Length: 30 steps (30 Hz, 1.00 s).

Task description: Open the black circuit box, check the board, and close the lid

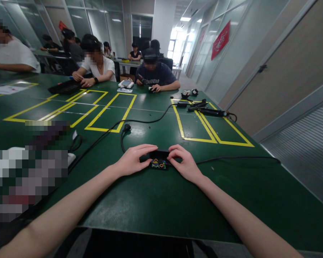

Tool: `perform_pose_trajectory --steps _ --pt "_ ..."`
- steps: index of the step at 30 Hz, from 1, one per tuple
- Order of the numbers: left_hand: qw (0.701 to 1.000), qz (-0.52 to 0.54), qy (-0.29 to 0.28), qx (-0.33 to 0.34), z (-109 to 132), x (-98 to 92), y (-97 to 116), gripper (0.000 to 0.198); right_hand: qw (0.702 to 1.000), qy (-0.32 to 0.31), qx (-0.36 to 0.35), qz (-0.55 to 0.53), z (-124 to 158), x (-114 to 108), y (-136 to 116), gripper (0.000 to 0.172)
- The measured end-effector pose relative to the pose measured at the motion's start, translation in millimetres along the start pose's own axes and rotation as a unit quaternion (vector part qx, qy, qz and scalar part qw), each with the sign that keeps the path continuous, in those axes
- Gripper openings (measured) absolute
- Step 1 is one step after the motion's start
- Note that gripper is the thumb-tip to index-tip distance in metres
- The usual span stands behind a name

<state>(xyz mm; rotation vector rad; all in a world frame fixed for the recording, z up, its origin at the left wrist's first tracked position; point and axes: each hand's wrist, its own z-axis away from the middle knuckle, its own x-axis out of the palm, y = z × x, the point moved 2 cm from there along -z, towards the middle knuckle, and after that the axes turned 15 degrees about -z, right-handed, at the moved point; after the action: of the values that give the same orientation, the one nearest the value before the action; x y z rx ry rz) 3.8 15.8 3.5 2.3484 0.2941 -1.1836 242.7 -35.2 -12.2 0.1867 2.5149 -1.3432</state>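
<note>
A small black power adapter with its case off (158, 160) lies on the green table (156, 204), its circuit board with coloured parts showing. My left hand (134, 159) grips its left end, fingers curled over the top. My right hand (184, 163) holds the right end the same way. A black cable (237, 157) runs off to the right from the adapter. Another black cord with a plug (127, 127) lies just beyond my hands.
Yellow tape rectangles (111, 111) mark the tabletop. More adapters and cables (207, 109) lie at the far right. Several people sit along the far side, among them a person in white (98, 66) and one in dark blue (157, 75). A blurred object sits at the left.
</note>
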Motion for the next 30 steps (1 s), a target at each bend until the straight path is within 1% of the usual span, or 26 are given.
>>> perform_pose_trajectory --steps 5,11,13,15,17,21,26,30 --pt "1.0 -0.003 -0.01 0.007 0.1 0.9 1.5 0.045 1.0 -0.004 0.019 -0.02 -0.3 0.5 -3.4 0.012" --pt "0.999 -0.01 -0.028 0.014 1.1 1.6 2.9 0.054 0.998 0.013 0.043 -0.038 2.3 1.6 0.8 0.01" --pt "0.999 -0.016 -0.04 0.018 1.7 1.6 3.6 0.059 0.998 0.016 0.047 -0.041 3.5 1.9 2.8 0.016" --pt "0.998 -0.021 -0.049 0.023 2.2 1.5 3.8 0.065 0.998 0.01 0.045 -0.038 4.1 2.0 3.0 0.025" --pt "0.998 -0.027 -0.054 0.027 2.7 1.4 3.7 0.067 0.999 -0.005 0.033 -0.029 3.8 1.7 1.3 0.03" --pt "0.997 -0.04 -0.062 0.029 3.1 1.2 2.9 0.071 0.999 -0.028 0.015 -0.017 2.7 0.5 -2.7 0.029" --pt "0.995 -0.057 -0.082 0.023 2.8 0.8 2.6 0.079 0.999 -0.026 0.011 -0.02 3.7 0.2 -2.2 0.029" --pt "0.995 -0.054 -0.087 0.021 2.4 0.8 2.6 0.08 0.999 -0.023 0.018 -0.024 5.1 1.0 -0.5 0.027"
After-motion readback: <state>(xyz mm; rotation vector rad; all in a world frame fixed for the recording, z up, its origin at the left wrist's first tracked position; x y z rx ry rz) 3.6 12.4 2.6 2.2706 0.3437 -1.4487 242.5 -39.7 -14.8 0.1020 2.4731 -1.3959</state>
